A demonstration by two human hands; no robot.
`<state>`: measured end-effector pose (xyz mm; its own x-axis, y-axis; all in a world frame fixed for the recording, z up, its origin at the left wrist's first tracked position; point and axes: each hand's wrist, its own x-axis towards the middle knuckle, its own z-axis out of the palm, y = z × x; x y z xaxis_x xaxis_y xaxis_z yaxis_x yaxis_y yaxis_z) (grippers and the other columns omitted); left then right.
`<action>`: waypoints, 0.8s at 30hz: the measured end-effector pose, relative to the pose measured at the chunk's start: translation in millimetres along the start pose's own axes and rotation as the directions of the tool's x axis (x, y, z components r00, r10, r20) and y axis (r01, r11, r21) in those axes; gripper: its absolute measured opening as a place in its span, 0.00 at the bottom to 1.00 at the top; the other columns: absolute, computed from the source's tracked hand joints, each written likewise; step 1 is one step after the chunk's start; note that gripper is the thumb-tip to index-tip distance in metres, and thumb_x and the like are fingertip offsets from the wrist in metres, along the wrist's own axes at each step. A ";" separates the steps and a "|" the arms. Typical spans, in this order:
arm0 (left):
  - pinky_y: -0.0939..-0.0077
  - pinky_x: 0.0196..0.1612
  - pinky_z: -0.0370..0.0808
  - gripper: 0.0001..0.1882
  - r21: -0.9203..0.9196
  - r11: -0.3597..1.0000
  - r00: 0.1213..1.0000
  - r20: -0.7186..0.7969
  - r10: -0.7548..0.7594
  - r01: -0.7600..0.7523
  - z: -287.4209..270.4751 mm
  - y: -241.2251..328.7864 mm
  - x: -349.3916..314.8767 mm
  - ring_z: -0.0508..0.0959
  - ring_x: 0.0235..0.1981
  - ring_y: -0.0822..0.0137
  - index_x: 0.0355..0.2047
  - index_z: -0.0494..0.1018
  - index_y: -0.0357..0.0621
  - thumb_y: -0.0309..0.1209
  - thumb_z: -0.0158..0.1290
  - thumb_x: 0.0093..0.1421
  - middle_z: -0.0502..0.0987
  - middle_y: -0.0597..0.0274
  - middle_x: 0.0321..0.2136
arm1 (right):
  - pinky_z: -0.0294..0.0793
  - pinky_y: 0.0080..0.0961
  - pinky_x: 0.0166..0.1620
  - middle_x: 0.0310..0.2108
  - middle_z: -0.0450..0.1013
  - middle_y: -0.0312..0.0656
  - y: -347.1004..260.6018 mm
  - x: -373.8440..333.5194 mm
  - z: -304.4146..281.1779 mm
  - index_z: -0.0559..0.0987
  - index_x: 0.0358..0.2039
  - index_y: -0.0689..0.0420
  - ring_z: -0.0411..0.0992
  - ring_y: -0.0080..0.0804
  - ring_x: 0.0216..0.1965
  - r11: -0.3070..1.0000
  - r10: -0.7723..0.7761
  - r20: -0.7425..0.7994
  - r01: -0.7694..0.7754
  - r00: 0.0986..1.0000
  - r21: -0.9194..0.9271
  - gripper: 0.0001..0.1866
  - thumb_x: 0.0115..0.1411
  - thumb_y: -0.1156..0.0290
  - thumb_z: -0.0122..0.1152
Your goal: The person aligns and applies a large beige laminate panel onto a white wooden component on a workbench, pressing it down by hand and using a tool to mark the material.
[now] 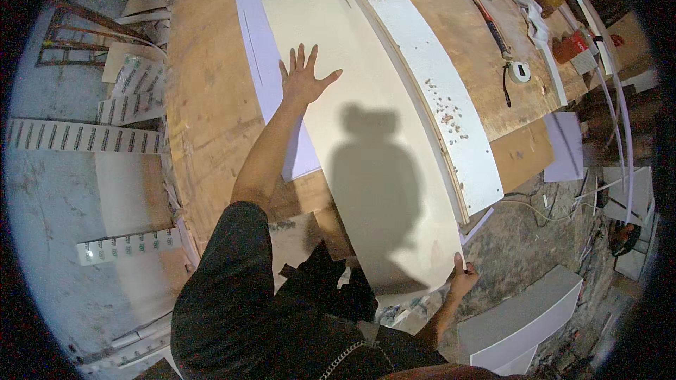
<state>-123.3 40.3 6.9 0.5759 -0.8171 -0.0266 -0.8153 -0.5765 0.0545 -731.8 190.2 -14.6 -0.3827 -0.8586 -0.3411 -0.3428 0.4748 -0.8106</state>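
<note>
A long cream panel (317, 21) lies lengthwise before me on a lilac sheet (246, 35), its near end jutting past the table. My left hand (303, 83) rests flat on the panel toward its left edge, fingers spread. At the near right corner, my right hand (462, 279) pinches the panel's edge between thumb and fingers. Along the panel's right side runs a white board (415, 42) with a wooden edge and small brown bits scattered on top. A dark shadow falls across the middle of the panel.
The wooden tabletop (201, 84) carries a claw hammer (487, 22) and a white tape measure (520, 72) at the far right. Offcut boards (521, 320) lie on the floor at the lower right. Printed white strips (84, 136) lie to the left, near a metal frame (70, 46).
</note>
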 end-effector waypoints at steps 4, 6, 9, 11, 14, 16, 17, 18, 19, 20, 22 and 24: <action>0.39 0.72 0.34 0.58 -0.012 1.000 1.000 -0.009 -0.004 0.004 0.9 -8.6 11.7 0.38 0.75 0.48 0.74 0.45 0.57 0.79 0.40 0.53 0.40 0.50 0.74 | 0.46 0.27 0.22 0.13 0.53 0.25 1.6 5.3 2.9 0.58 0.12 0.50 0.48 0.17 0.17 0.991 -0.031 -0.040 0.025 0.999 -0.135 0.32 0.51 0.59 0.78; 0.38 0.72 0.35 0.57 -0.017 1.000 1.000 -0.024 0.000 -0.001 1.7 -13.3 17.2 0.39 0.75 0.48 0.74 0.45 0.57 0.78 0.41 0.53 0.40 0.50 0.74 | 0.46 0.27 0.22 0.12 0.53 0.25 -17.7 3.0 6.7 0.58 0.12 0.50 0.48 0.18 0.16 0.985 -0.057 -0.030 0.051 0.998 -0.167 0.33 0.50 0.59 0.79; 0.37 0.71 0.36 0.57 -0.031 0.999 0.999 -0.031 0.015 -0.016 2.6 -7.9 27.7 0.39 0.74 0.47 0.74 0.45 0.58 0.77 0.43 0.53 0.41 0.49 0.74 | 0.49 0.26 0.22 0.11 0.52 0.26 20.6 23.1 -1.0 0.58 0.11 0.51 0.49 0.19 0.16 0.974 -0.147 -0.071 0.132 0.987 -0.186 0.34 0.49 0.57 0.80; 0.37 0.71 0.36 0.57 -0.021 1.000 1.000 -0.022 0.009 -0.009 3.1 -11.5 31.4 0.39 0.74 0.46 0.74 0.45 0.58 0.77 0.43 0.53 0.40 0.49 0.74 | 0.51 0.26 0.22 0.11 0.52 0.26 27.7 27.6 3.1 0.58 0.11 0.52 0.50 0.20 0.15 0.968 -0.204 -0.099 0.185 0.974 -0.171 0.34 0.49 0.57 0.80; 0.30 0.70 0.32 0.61 -0.037 0.999 1.000 0.003 0.007 -0.007 3.8 -11.1 36.6 0.35 0.74 0.46 0.74 0.44 0.58 0.81 0.42 0.49 0.38 0.50 0.74 | 0.54 0.26 0.22 0.11 0.54 0.28 13.1 19.0 4.1 0.59 0.11 0.54 0.51 0.22 0.16 0.961 -0.184 -0.242 0.123 0.953 -0.247 0.34 0.48 0.56 0.81; 0.25 0.68 0.34 0.62 0.043 0.998 0.996 0.081 -0.043 0.040 -9.0 -16.6 35.3 0.36 0.74 0.44 0.74 0.42 0.60 0.81 0.44 0.48 0.37 0.51 0.74 | 0.68 0.31 0.38 0.29 0.69 0.45 -25.8 12.9 2.8 0.69 0.31 0.67 0.66 0.34 0.32 0.941 0.234 0.019 -0.222 0.972 -0.254 0.33 0.43 0.57 0.84; 0.25 0.68 0.34 0.62 0.037 0.999 0.996 0.081 -0.041 0.038 -9.9 -15.9 37.6 0.36 0.74 0.44 0.74 0.42 0.60 0.81 0.44 0.48 0.37 0.51 0.74 | 0.73 0.32 0.43 0.35 0.74 0.51 -27.0 13.8 0.5 0.73 0.38 0.71 0.71 0.38 0.38 0.902 0.365 0.093 -0.327 0.926 -0.281 0.37 0.41 0.57 0.85; 0.22 0.67 0.34 0.63 0.037 0.999 0.997 0.073 -0.020 0.017 -8.7 -10.5 42.9 0.36 0.74 0.43 0.74 0.42 0.60 0.82 0.44 0.47 0.36 0.51 0.74 | 0.71 0.31 0.37 0.28 0.72 0.46 -10.8 13.0 3.3 0.73 0.33 0.69 0.69 0.34 0.31 0.946 0.151 -0.045 -0.158 0.987 -0.285 0.34 0.40 0.57 0.86; 0.20 0.66 0.34 0.63 0.038 0.999 0.998 0.065 0.001 -0.003 -7.3 -4.3 48.2 0.36 0.74 0.43 0.74 0.41 0.61 0.82 0.44 0.46 0.35 0.51 0.74 | 0.70 0.30 0.34 0.24 0.71 0.43 1.0 16.6 -4.0 0.73 0.30 0.68 0.68 0.32 0.27 0.953 0.039 -0.121 -0.073 0.992 -0.293 0.33 0.40 0.57 0.86; 0.20 0.66 0.34 0.63 0.040 0.999 0.998 0.067 0.003 -0.006 -7.0 -5.5 50.0 0.36 0.74 0.43 0.74 0.41 0.61 0.82 0.44 0.46 0.35 0.51 0.74 | 0.69 0.29 0.30 0.21 0.70 0.40 3.0 16.7 -2.0 0.73 0.27 0.67 0.67 0.30 0.24 0.949 -0.070 -0.178 0.010 0.981 -0.315 0.32 0.39 0.56 0.86; 0.19 0.65 0.35 0.63 0.049 0.998 0.997 0.069 -0.033 0.030 -8.2 -21.4 46.5 0.36 0.74 0.41 0.74 0.42 0.62 0.82 0.45 0.46 0.35 0.51 0.74 | 0.62 0.30 0.24 0.13 0.61 0.32 -54.4 -2.2 13.0 0.68 0.17 0.62 0.58 0.26 0.17 0.970 0.078 -0.029 -0.083 0.997 -0.229 0.33 0.37 0.55 0.87; 0.18 0.65 0.35 0.63 0.030 1.000 0.996 0.091 -0.012 0.010 -6.6 -11.9 55.3 0.36 0.74 0.40 0.74 0.42 0.62 0.81 0.45 0.46 0.35 0.51 0.74 | 0.62 0.31 0.24 0.13 0.60 0.32 -23.0 8.5 6.6 0.65 0.14 0.60 0.57 0.27 0.16 0.975 0.080 -0.080 -0.094 0.994 -0.199 0.34 0.38 0.56 0.87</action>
<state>-81.4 2.0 11.3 0.5782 -0.8074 -0.1178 -0.8111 -0.5844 0.0248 -721.5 170.7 -1.9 -0.4762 -0.7998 -0.3653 -0.4694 0.5826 -0.6635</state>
